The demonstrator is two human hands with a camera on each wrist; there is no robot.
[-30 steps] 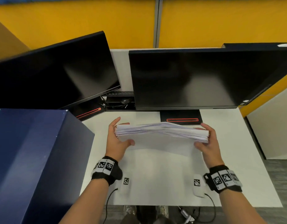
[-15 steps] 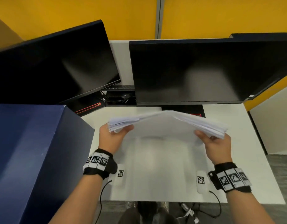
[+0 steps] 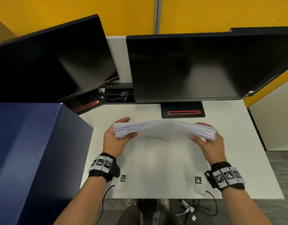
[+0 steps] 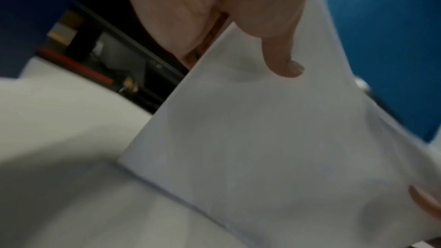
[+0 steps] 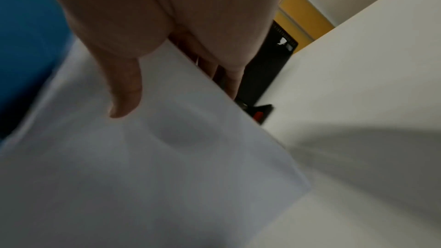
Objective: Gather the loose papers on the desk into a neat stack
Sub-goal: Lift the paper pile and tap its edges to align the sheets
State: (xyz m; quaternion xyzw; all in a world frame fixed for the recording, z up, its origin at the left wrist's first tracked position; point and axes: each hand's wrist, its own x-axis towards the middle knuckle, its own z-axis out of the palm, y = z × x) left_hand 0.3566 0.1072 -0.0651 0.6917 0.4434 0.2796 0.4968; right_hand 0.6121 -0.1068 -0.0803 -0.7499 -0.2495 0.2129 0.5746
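Head view, centre of frame: stack of papers [image 3: 164, 130] held up on edge above the white desk [image 3: 237, 143], gripped at both short ends. Left hand [image 3: 115, 140] clamped on the left end, thumb on the near face, fingers behind; right hand [image 3: 209, 143] likewise on the right end. Probably held so for tapping the lower edge square, since the edges look fanned and uneven. Two dark monitors [image 3: 196, 67] across the top; blue box [image 3: 34, 151] at lower left.

Left wrist view: thumb [image 4: 284, 59] pressed flat on the sheet face at upper centre, paper filling the lower right.

Right wrist view: thumb [image 5: 124, 91] on the paper at upper left, fingers [image 5: 229, 74] curled behind the edge, pinching.
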